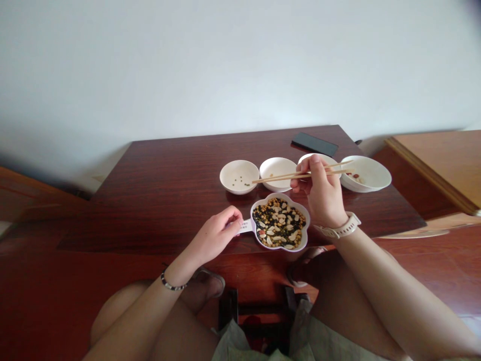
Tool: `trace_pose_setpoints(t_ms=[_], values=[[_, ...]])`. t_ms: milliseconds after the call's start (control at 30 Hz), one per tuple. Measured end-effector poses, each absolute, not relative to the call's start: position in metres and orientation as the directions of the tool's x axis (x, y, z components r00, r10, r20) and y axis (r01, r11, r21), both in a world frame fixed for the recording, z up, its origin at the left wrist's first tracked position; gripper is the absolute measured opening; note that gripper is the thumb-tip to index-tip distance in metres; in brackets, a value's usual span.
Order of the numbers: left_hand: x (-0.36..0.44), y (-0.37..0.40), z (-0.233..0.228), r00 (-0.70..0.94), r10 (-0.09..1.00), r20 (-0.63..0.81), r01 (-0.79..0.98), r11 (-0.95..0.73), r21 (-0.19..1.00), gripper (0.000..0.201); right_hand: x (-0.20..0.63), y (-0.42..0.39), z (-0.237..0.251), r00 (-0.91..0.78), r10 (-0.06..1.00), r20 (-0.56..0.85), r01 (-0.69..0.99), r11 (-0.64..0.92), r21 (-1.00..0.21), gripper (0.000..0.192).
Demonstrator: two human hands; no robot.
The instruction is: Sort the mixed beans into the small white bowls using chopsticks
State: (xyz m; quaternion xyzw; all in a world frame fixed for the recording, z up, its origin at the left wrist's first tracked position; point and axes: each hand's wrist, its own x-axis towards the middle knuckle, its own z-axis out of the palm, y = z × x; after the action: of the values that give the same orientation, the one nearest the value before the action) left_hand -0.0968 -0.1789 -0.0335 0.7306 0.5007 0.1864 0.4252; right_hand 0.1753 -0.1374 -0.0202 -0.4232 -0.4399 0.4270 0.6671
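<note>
Table: a dark reddish-brown wooden table (169, 190) carries everything – the dishes sit toward its right half, the flower dish at the near edge.
Phone: a flat black rectangular phone (314, 144) lies near the far right corner of the table, behind the bowls.
Large bowl: a wide white round bowl (370, 173) stands close to the right edge, with a few reddish bits inside.
Flower dish: a white flower-shaped dish with a short flat handle (280, 224) sits at the near edge, filled with mixed yellow, dark green and pale beans; its handle points left.
Small bowls: a small white round bowl holding a few green beans (239, 176) is leftmost in the row; just beside it, a second small white bowl (277, 170); a third white bowl (323, 159) is mostly hidden behind the right hand.
Right hand: the right hand (321, 193), a pale watch on its wrist, hangs above the gap between the flower dish and the row, fingers curled closed around the chopsticks.
Left hand: the left hand (217, 234) rests at the near edge, fingertips pinched onto the dish's handle.
Chopsticks: a pair of thin light wooden chopsticks (281, 176) lies nearly level over the second small bowl, tips pointing left – whether they grip a bean is too small to tell.
</note>
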Motion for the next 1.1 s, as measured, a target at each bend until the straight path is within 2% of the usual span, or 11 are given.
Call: trace_pose_setpoints(t_ms=[600, 767, 1100], values=[[-0.099, -0.177, -0.037, 0.434, 0.886, -0.163, 0.552, -0.118, 0.825, 0.022, 0.197, -0.157, -0.016, 0.271, 0.937, 0.221, -0.226, 0.285, -0.931, 0.043], [-0.099, -0.177, -0.038, 0.434, 0.888, -0.152, 0.545, -0.124, 0.829, 0.022, 0.203, -0.161, -0.014, 0.159, 0.965, 0.207, -0.215, 0.239, -0.947, 0.042], [-0.099, -0.176, -0.04, 0.439, 0.882, -0.172, 0.551, -0.113, 0.827, 0.021, 0.202, -0.168, -0.015, -0.011, 0.997, 0.076, -0.135, 0.074, -0.988, 0.04]])
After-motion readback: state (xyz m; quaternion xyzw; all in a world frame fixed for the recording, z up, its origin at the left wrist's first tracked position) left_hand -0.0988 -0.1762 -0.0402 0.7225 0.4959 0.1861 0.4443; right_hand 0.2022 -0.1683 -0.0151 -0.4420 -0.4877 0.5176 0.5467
